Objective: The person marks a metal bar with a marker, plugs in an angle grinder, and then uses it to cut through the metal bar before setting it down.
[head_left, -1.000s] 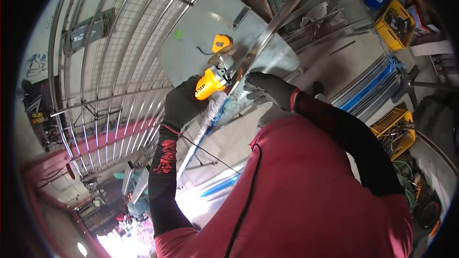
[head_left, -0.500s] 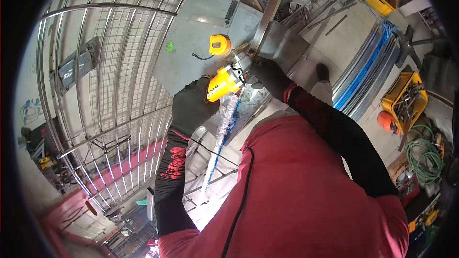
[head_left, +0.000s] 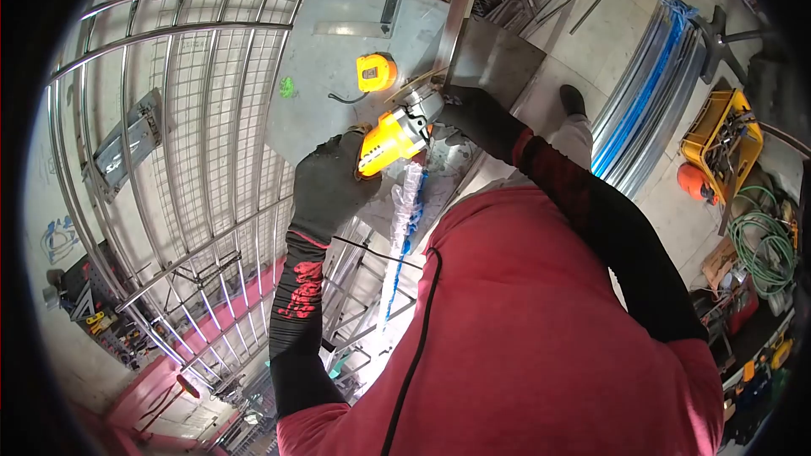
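Note:
My left hand [head_left: 334,186], in a dark grey glove, is closed around the yellow body of an angle grinder [head_left: 387,145]. The grinder's metal head points up and right, and its disc [head_left: 416,87] lies beside the lower end of a long metal bar [head_left: 458,21]. My right hand [head_left: 477,114], in a black glove, is closed right beside the grinder head and the bar's end; I cannot tell which of them its hidden fingers grip. A yellow tape measure [head_left: 376,73] stands on the grey metal sheet [head_left: 308,55] just beyond the grinder.
Left stands a shiny barred metal frame [head_left: 169,84]. A flat metal square [head_left: 359,28] lies on the sheet. To the right are a bundle of metal tubes [head_left: 621,131] with blue wrapping, a yellow tool crate [head_left: 718,139] and a coiled green hose [head_left: 760,245]. A black cord [head_left: 414,346] crosses my shirt.
The view has shifted slightly. My hands keep almost the same hold, with the grinder still at the bar's lower end.

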The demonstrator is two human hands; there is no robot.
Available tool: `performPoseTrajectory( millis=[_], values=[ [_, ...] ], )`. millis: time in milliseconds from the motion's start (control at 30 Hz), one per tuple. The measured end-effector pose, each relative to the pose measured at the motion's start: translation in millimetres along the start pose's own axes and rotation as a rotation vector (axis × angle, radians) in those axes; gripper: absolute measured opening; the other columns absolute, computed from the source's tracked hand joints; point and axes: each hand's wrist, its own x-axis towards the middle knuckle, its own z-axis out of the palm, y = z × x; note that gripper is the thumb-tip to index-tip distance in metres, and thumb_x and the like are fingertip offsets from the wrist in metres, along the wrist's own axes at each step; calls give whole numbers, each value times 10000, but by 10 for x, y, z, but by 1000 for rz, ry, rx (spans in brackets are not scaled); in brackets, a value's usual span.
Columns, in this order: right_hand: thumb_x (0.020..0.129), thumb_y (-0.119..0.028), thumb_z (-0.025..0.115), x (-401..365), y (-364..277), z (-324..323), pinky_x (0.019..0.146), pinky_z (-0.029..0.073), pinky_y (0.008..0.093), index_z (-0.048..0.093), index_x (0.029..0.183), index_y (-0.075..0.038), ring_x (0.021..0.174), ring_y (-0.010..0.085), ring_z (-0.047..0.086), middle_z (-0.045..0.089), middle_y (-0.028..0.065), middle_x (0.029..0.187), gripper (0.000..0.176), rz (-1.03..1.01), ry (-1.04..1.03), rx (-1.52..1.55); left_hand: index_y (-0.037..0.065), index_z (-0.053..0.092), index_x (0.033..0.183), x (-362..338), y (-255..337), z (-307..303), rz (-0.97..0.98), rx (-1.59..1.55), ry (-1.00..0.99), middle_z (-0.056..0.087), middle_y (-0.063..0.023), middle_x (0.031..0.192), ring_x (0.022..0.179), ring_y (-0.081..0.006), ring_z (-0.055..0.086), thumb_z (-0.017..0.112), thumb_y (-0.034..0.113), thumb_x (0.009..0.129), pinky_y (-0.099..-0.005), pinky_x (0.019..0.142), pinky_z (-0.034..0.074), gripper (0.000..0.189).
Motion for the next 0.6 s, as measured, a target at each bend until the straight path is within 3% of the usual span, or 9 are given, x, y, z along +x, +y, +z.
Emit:
performPoseTrajectory(
  millis=[600],
  values=[
    [1064, -260, 661, -53, -86, 33, 832, 671, 328, 634, 1459, -24, 1040, 193, 794, 765, 76, 1234, 461, 44, 12, 8, 101, 686, 1379, 46, -56, -51, 51, -13, -2, 784, -157, 1049, 887, -348, 780, 843, 210, 800, -438, 751, 630, 610]
  ],
)
